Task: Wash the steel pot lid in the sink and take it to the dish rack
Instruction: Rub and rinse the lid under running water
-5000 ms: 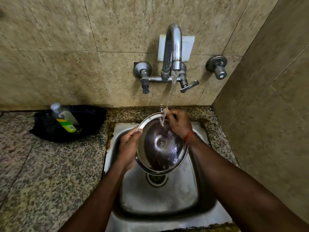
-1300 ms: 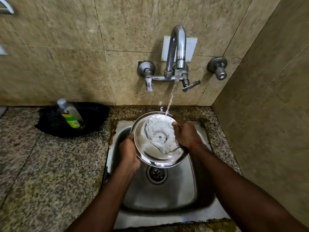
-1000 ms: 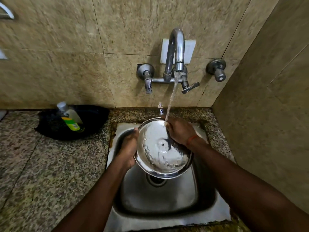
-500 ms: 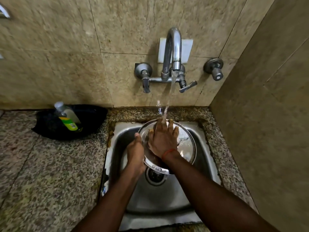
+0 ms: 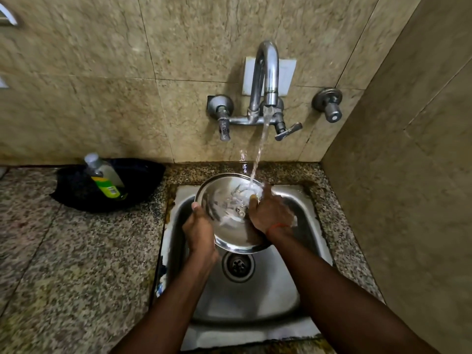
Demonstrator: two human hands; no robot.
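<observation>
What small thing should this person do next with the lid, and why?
Probably turn the lid a little in the left hand, so the right hand can rub its lower part: the water strikes only near the upper rim.

**Desk:** What colours sit at centre frame?

**Photographer:** The steel pot lid (image 5: 222, 209) shines silver-grey, like the sink (image 5: 255, 297) below it and the tap (image 5: 266, 67) above.

**Desk:** And around them?

**Photographer:** Wall tiles (image 5: 102, 72), upper frame, are beige with brown marbling. The counter (image 5: 63, 251), lower left, is granite speckled grey, black and tan.

**Desk:** Anything bright?

**Photographer:** At left, a clear bottle (image 5: 105, 178) with a green-and-yellow label lies on a black cloth (image 5: 138, 180). There is an orange-red thread (image 5: 278, 226) on a wrist, centre, and a white plate (image 5: 288, 75) behind the tap.
</observation>
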